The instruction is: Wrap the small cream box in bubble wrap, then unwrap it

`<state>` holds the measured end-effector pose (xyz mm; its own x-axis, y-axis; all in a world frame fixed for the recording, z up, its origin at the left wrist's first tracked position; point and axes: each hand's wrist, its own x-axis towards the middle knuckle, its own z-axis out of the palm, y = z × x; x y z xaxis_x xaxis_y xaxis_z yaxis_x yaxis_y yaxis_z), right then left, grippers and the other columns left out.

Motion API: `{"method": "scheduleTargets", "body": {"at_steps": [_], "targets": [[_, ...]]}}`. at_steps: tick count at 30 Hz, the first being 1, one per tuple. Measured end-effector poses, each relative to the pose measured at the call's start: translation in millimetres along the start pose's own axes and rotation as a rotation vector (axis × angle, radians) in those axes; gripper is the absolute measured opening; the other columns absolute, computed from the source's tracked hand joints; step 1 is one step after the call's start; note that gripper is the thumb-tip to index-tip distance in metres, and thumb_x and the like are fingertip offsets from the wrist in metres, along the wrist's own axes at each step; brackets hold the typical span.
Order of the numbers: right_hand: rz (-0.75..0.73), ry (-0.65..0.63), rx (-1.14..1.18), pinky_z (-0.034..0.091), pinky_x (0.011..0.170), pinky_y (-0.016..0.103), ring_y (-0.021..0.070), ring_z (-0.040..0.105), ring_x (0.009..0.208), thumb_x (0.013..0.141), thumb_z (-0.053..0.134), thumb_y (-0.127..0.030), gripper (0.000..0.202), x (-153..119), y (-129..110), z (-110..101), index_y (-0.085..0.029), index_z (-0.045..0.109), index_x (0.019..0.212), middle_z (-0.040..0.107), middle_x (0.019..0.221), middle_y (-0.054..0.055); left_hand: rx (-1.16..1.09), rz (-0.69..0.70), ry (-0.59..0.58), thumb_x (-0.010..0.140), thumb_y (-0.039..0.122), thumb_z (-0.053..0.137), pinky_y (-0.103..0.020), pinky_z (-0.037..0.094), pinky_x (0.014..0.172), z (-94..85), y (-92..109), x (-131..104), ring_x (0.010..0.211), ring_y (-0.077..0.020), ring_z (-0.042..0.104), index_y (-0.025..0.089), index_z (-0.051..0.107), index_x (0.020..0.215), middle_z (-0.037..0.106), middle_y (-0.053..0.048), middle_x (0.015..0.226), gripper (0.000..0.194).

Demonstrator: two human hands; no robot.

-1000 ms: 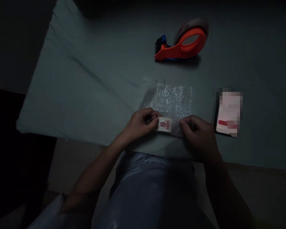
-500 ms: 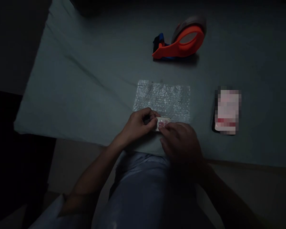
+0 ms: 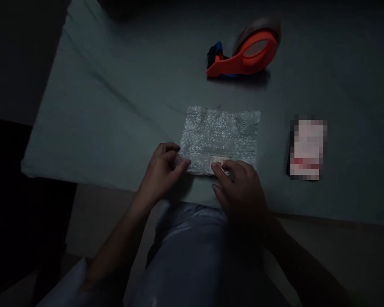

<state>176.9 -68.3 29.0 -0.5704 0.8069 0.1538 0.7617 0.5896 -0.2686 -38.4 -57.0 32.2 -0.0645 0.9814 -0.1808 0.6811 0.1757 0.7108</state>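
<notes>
A small pale, flat packet with reddish marks lies on the near edge of a sheet of bubble wrap. My right hand holds the packet down with its fingertips, and its thumb hangs apart below. At the wrap's near left corner is my left hand, thumb and fingers apart. Its thumb tip reaches over the sheet, while the curled fingers are at the left edge. The dim light hides fine detail, and my right fingers cover part of the packet.
Beyond the wrap, an orange and blue tape dispenser with a roll of tape stands on the cloth-covered table. To the right lies a phone with its screen blurred. The table's near edge runs just before my body.
My left hand has let go of the packet and moved left to the wrap's corner. The right hand stays on the packet. More of the wrap's near edge shows.
</notes>
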Motion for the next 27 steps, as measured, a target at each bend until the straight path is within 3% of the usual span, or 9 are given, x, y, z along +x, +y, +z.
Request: {"method": "scheduleTargets", "body": {"at_steps": [3,8,13,16,19,22,27], "targets": [[-0.006,-0.001,-0.002,0.046,0.088,0.045,0.0299,0.051,0.104,0.086,0.055,-0.022,0.039,0.5,0.2,-0.1,-0.01,0.059,0.122,0.061,0.109,0.017,-0.033,-0.043,-0.017,0.082,0.049,0.061,-0.036,0.048,0.092,-5.1,-1.8,1.4,0.106,-0.0227,0.058,0.016,0.064,0.077,0.058,-0.009,0.116,0.033],[-0.006,-0.011,0.013,0.047,0.088,0.045,0.0296,0.051,0.104,0.086,0.055,-0.022,0.038,0.2,1.2,-0.2,-0.01,0.059,0.122,0.06,0.11,0.017,-0.088,0.01,-0.18,0.073,0.05,0.07,-0.039,0.045,0.1,-8.3,-10.4,1.1,0.118,-0.0257,0.053,0.019,0.069,0.084,0.055,-0.008,0.125,0.033],[0.009,-0.016,0.017,0.046,0.09,0.047,0.0294,0.05,0.104,0.087,0.054,-0.022,0.038,-0.2,1.2,0.6,-0.012,0.058,0.123,0.06,0.109,0.017,-0.118,-0.059,-0.051,0.082,0.051,0.06,-0.036,0.044,0.098,-3.4,-9.5,-1.9,0.116,-0.0237,0.054,0.017,0.065,0.072,0.054,-0.01,0.126,0.036],[0.004,-0.024,0.012,0.045,0.091,0.047,0.0294,0.049,0.105,0.087,0.054,-0.022,0.039,-0.4,1.1,0.9,-0.012,0.058,0.124,0.06,0.109,0.017,-0.081,-0.093,-0.046,0.078,0.056,0.062,-0.034,0.046,0.094,-2.6,-4.8,-1.6,0.111,-0.0233,0.056,0.017,0.067,0.083,0.055,-0.01,0.123,0.039],[0.0,-0.012,0.012,0.045,0.091,0.046,0.029,0.05,0.103,0.086,0.055,-0.023,0.039,-0.4,1.1,0.8,-0.011,0.058,0.123,0.06,0.108,0.016,-0.078,-0.108,-0.114,0.079,0.053,0.063,-0.029,0.047,0.08,-4.1,-1.4,1.0,0.092,-0.0194,0.059,0.017,0.066,0.081,0.062,-0.006,0.1,0.036],[-0.003,-0.003,0.016,0.045,0.092,0.046,0.0284,0.05,0.103,0.086,0.054,-0.022,0.038,-0.2,1.1,0.6,-0.011,0.058,0.123,0.06,0.108,0.016,-0.176,-0.185,-0.222,0.081,0.051,0.06,-0.023,0.039,0.058,-5.7,0.8,3.9,0.064,-0.0133,0.052,0.016,0.06,0.069,0.055,0.001,0.066,0.037],[-0.001,-0.012,0.023,0.045,0.091,0.047,0.0287,0.049,0.103,0.087,0.053,-0.021,0.037,0.5,1.1,0.5,-0.012,0.059,0.122,0.06,0.106,0.016,-0.277,-0.241,-0.218,0.08,0.05,0.059,-0.021,0.033,0.052,-0.3,-0.8,4.0,0.057,-0.0108,0.046,0.016,0.057,0.068,0.053,0.002,0.061,0.036]]}}
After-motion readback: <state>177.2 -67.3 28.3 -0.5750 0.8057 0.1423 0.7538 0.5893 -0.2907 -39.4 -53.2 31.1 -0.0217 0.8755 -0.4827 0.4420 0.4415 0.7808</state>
